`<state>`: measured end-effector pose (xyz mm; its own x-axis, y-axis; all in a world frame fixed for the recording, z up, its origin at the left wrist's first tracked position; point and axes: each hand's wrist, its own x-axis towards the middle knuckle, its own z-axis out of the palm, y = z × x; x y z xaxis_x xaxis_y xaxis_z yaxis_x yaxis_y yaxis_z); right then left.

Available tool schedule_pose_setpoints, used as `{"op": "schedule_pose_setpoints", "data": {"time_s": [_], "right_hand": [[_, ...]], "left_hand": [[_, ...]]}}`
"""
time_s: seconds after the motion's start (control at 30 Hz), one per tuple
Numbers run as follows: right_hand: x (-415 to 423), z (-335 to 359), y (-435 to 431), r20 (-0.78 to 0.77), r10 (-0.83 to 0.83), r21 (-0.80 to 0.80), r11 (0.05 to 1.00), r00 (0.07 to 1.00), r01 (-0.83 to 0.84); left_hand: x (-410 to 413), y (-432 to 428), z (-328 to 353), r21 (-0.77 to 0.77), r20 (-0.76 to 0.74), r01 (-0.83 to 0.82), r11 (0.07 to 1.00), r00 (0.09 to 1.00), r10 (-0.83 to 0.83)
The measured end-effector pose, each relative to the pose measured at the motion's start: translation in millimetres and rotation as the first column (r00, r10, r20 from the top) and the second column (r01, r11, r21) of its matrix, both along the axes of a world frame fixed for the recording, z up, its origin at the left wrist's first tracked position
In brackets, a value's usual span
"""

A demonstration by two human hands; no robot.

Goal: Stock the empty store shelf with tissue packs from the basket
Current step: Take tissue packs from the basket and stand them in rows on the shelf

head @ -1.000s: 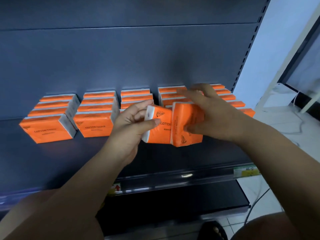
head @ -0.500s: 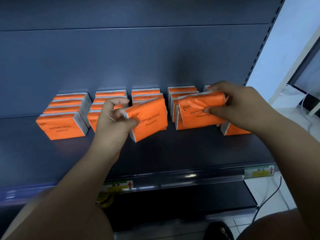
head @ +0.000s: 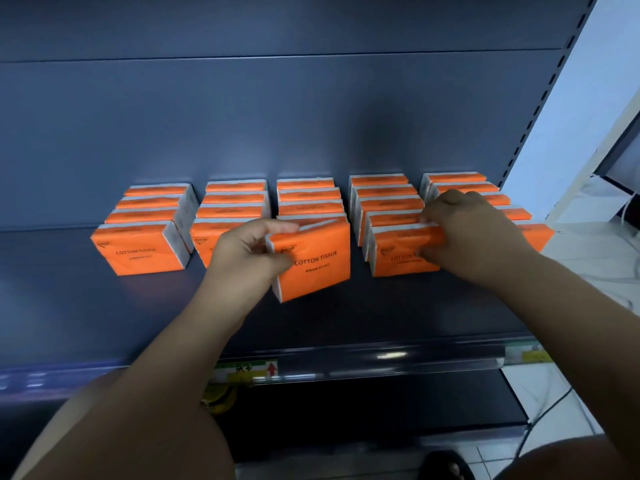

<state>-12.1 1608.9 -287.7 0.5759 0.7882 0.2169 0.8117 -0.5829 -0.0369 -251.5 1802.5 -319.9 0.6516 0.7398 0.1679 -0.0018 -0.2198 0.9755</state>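
Nearest is the dark lower shelf (head: 346,414). Above it runs the front rail (head: 381,356) of the stocked shelf, carrying a green price label (head: 249,370). Behind the rail, a broad bare strip of the shelf (head: 104,306) runs across its whole width, and more bare surface lies to the left of the packs.

The left hand (head: 249,258) grips a tilted tissue pack (head: 318,261) by its left end, thumb on the printed face and fingers curled over the top edge. It is held just in front of the middle row (head: 308,199); whether its lower corner touches the shelf cannot be told. The right hand (head: 474,233) pinches the upright front pack (head: 398,252) of the fourth row, fingers curled over its top and thumb on its face. This pack stands on the shelf, close against the pack behind it.

Five rows of orange packs run back from there with narrow gaps between them:
- the leftmost row (head: 145,252)
- the second row (head: 235,199), partly hidden by the left hand
- the middle row
- the fourth row
- the rightmost row (head: 453,180), partly hidden by the right hand

The rear packs sit near the grey back panel (head: 277,116). The slotted upright (head: 540,109) bounds the shelf on the right.
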Motion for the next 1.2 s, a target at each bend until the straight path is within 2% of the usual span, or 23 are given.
{"op": "schedule_pose_setpoints", "data": {"time_s": [0.2,0.33,0.4,0.47,0.53,0.63,0.8,0.97,1.2], "right_hand": [[-6.0,1.0,7.0,-0.073,-0.05,-0.023,0.999,0.996,0.048],[-14.6,4.8,9.0,0.02,0.011,-0.036,0.999,1.0,-0.01],[-23.9,4.5,10.8,0.056,0.149,0.087,0.984,0.987,-0.153],[-39.3,3.3,15.4,0.049,0.334,0.276,0.901,0.941,-0.334],[-55.4,0.9,23.7,0.074,0.442,0.339,0.832,0.894,-0.439],[-70.3,-8.6,37.8,0.077,0.49,0.201,0.845,0.868,-0.495],[-75.1,-20.1,49.9,0.122,0.447,0.034,0.89,0.886,-0.454],[-78.2,-19.3,53.5,0.119,0.419,0.044,0.903,0.9,-0.427],[-80.4,-17.0,53.5,0.089,0.369,0.064,0.925,0.925,-0.375]], "left_hand": [[0.6,6.7,-5.0,-0.008,-0.1,0.009,1.0,0.995,-0.01],[-0.7,7.8,-9.8,0.135,-0.178,-0.018,0.991,0.983,0.042],[-1.7,10.3,-15.2,0.238,-0.203,-0.028,0.971,0.976,0.078],[-0.6,13.5,-19.9,0.291,-0.204,-0.038,0.956,0.974,0.102],[1.9,14.2,-21.7,0.34,-0.193,-0.058,0.939,0.973,0.13],[5.8,14.6,-24.3,0.416,-0.152,-0.1,0.904,0.972,0.178],[11.0,16.1,-33.0,0.479,-0.164,-0.148,0.865,0.953,0.253],[13.8,9.4,-36.3,0.576,-0.164,-0.165,0.801,0.936,0.311],[22.6,7.0,-41.1,0.55,-0.16,-0.174,0.817,0.938,0.307]]}}
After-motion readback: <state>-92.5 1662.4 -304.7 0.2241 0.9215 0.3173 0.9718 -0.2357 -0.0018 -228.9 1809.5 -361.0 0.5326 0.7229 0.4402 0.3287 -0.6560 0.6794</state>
